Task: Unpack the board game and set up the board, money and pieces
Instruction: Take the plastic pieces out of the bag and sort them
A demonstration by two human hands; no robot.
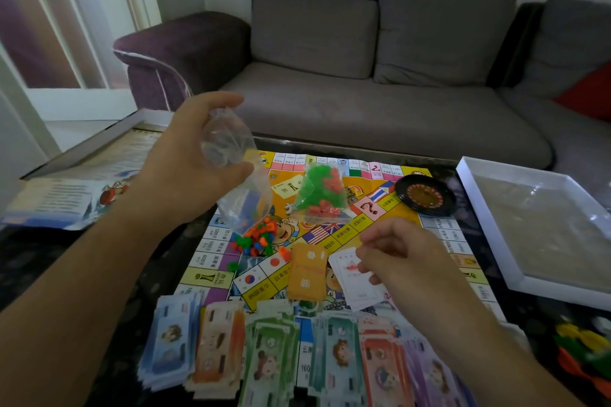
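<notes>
Money stacks cut off at frame bottom. Bright pieces lower right blurred, unidentifiable. Right hand covers part of white card. Board text unreadable.
</notes>
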